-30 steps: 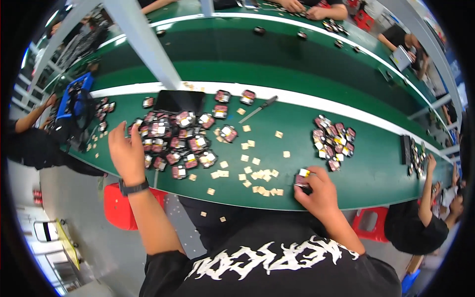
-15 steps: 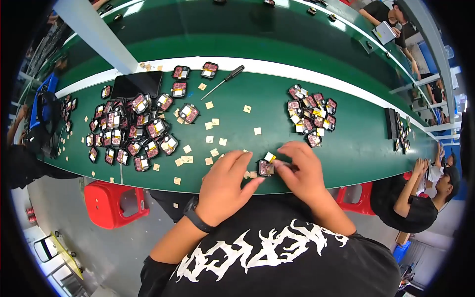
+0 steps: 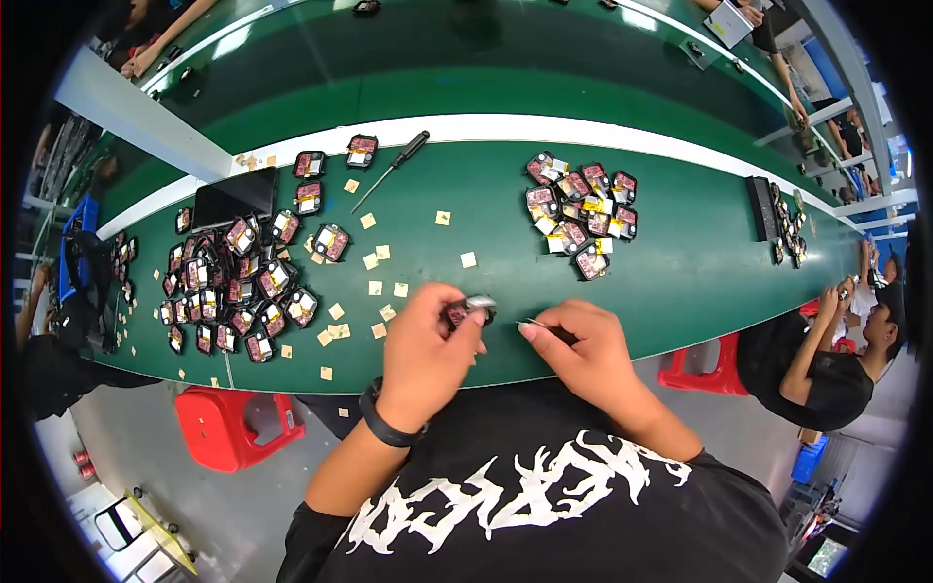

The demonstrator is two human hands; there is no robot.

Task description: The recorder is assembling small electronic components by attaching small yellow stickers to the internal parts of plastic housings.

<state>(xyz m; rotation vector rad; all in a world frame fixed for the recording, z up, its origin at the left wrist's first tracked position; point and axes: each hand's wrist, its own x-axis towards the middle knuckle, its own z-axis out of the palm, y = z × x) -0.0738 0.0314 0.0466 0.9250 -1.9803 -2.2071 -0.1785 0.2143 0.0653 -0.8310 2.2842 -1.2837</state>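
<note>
My left hand (image 3: 425, 340) is closed around a small black-cased electronic unit (image 3: 455, 315), raised off the table near its front edge. A silvery part shows at the top of the unit, and my fingers cover much of the rest. To its right, my right hand (image 3: 586, 347) has thumb and forefinger pinched on a small thin piece (image 3: 528, 322), apart from the unit. Only the edge of that piece shows, so its kind is unclear. Small beige squares (image 3: 375, 289) lie scattered left of my left hand.
A large heap of similar units (image 3: 233, 277) lies left, a smaller cluster (image 3: 583, 209) ahead right. A screwdriver (image 3: 394, 167) and a black flat panel (image 3: 233, 199) lie toward the back of the green table (image 3: 671, 282). Red stools (image 3: 219, 428) stand below; another person (image 3: 816, 364) sits right.
My left hand has picked the unit up from the table and now holds it. My right hand has closed from spread fingers to a pinch. The whole view has shifted slightly.
</note>
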